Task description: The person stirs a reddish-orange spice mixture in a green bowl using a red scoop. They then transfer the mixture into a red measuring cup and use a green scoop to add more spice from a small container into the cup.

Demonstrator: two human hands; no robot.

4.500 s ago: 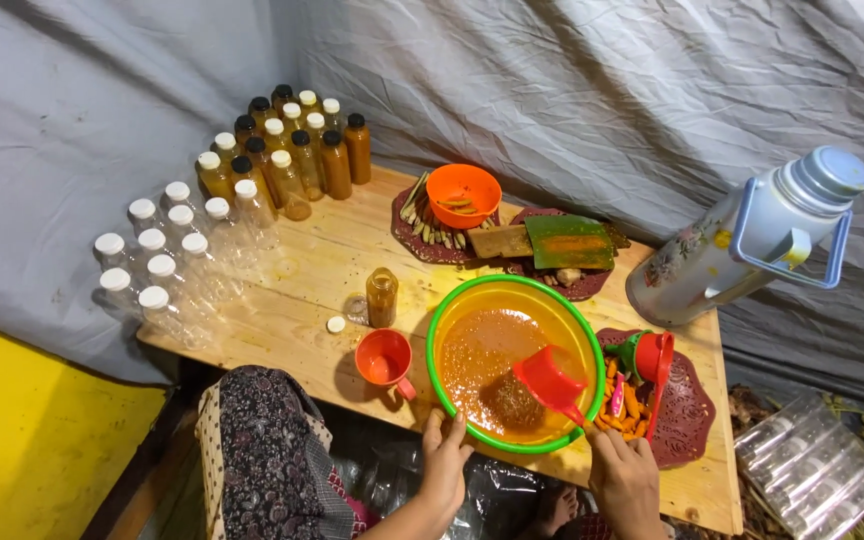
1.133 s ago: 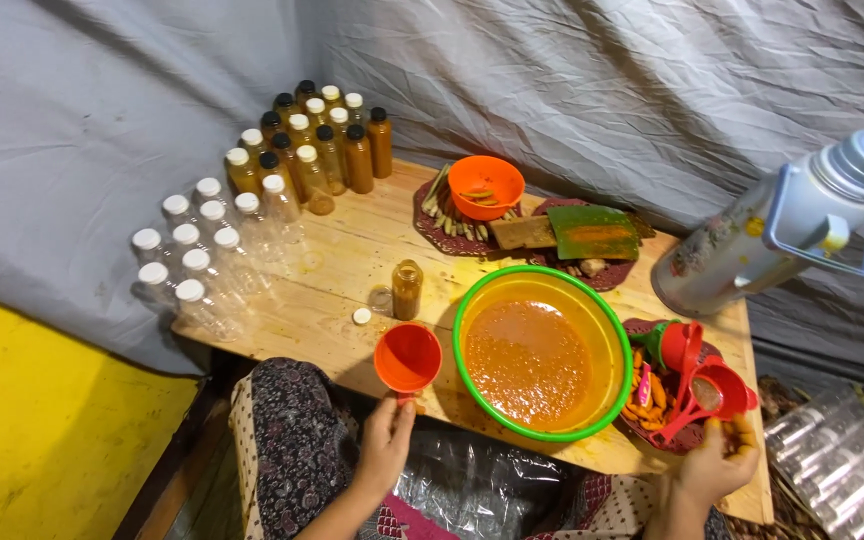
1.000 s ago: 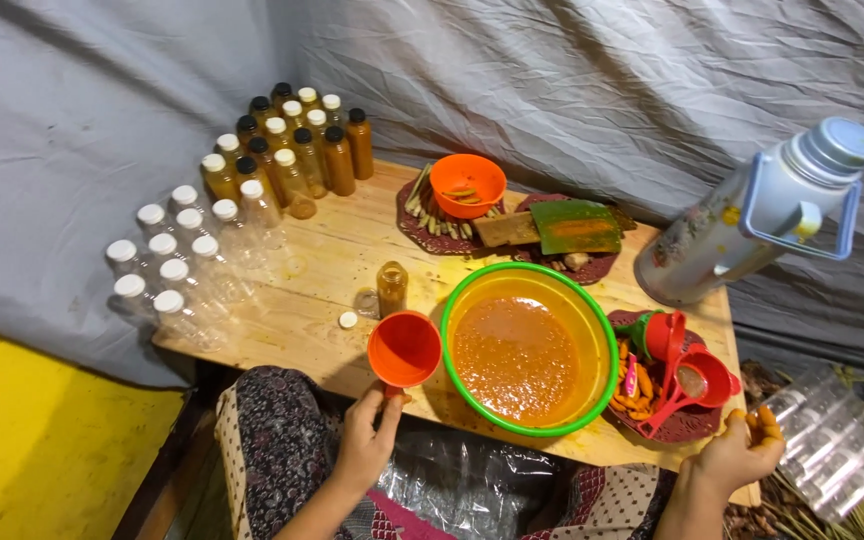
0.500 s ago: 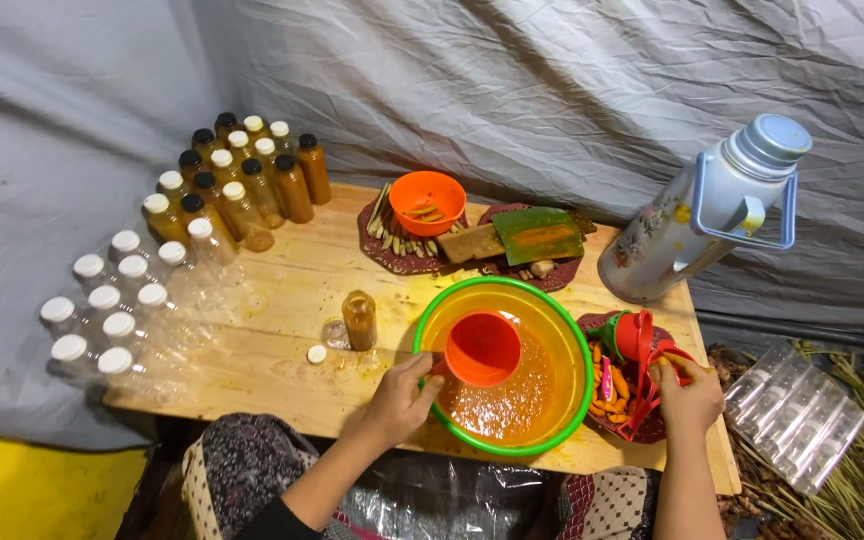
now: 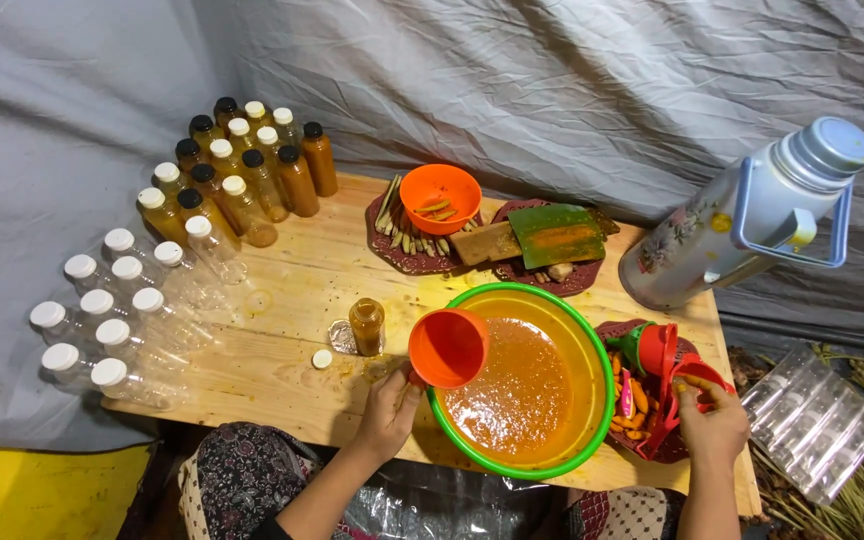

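Observation:
My left hand (image 5: 388, 408) grips an orange plastic cup (image 5: 449, 347) by its handle and holds it tilted over the left rim of a green basin (image 5: 604, 392). The basin has a yellow inside and holds orange liquid (image 5: 512, 388). A small uncapped bottle (image 5: 366, 326) of the same liquid stands just left of the cup, with its white cap (image 5: 322, 358) lying beside it. My right hand (image 5: 714, 428) is at the table's right end, with fingers curled on a red scoop (image 5: 692, 378) lying among red utensils on a dark plate.
Filled capped bottles (image 5: 252, 180) stand at the back left, with empty clear ones (image 5: 112, 310) in front of them. An orange bowl (image 5: 440, 198) and a green board (image 5: 557, 235) sit at the back. A large thermos (image 5: 742, 230) stands right; packed bottles (image 5: 817, 420) lie on the ground.
My left hand lifted the orange cup from the table's front edge and brought it over the basin. My right hand went back to the red utensils on the plate.

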